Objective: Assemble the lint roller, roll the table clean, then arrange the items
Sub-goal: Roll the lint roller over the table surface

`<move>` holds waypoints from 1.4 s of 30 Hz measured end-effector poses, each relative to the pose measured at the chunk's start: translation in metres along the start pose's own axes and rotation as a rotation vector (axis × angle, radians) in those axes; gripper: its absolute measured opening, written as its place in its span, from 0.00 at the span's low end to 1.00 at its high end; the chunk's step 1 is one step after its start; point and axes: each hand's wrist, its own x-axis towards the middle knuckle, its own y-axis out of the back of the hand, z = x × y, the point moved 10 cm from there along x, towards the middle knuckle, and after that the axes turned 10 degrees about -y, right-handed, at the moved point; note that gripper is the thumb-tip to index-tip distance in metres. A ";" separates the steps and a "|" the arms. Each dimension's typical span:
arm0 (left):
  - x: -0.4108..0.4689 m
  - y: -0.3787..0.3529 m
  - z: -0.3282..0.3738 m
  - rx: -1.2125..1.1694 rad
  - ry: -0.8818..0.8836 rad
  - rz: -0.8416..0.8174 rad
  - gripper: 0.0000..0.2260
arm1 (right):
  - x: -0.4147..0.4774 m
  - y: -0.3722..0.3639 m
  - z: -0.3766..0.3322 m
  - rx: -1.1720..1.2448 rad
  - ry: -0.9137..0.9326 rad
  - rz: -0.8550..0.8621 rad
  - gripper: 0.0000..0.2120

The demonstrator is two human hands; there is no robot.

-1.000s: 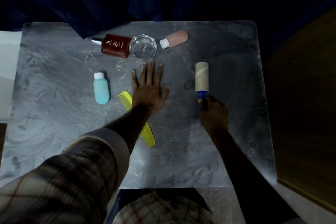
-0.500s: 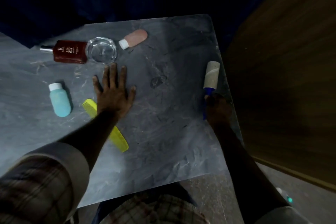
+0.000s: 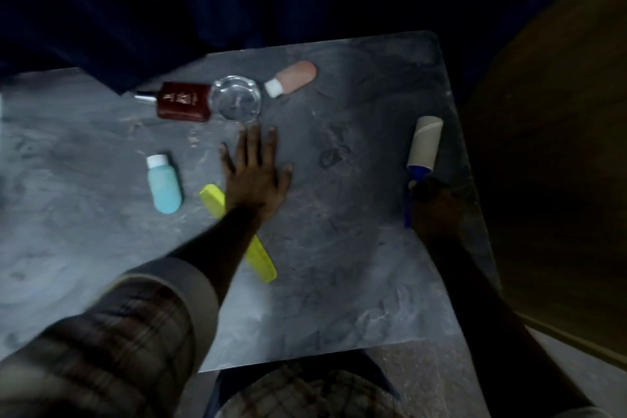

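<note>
The left hand (image 3: 254,173) is laid flat on the desk (image 3: 339,265), fingers (image 3: 251,142) spread apart, its forearm crossing the comb (image 3: 217,197). The right hand (image 3: 432,205) is clamped around the roller (image 3: 424,146) handle near the desk's right edge, arm extended.

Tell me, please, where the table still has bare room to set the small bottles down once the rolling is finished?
Bare patches: the stretch between the left hand and the lint roller, the near part of the table below the yellow comb, and the left side beyond the blue bottle. Crowded: the far edge, where brown bottle, glass ashtray and pink bottle cluster.
</note>
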 end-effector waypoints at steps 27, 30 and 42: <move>0.003 -0.004 0.006 -0.036 -0.033 -0.037 0.36 | -0.083 -0.064 -0.157 -0.191 0.492 0.016 0.14; 0.003 -0.003 0.007 -0.040 -0.033 -0.048 0.36 | -0.080 -0.062 -0.155 -0.159 0.477 0.010 0.14; 0.002 -0.003 0.006 -0.025 -0.023 -0.025 0.35 | -0.046 -0.033 -0.108 -0.097 0.326 0.104 0.20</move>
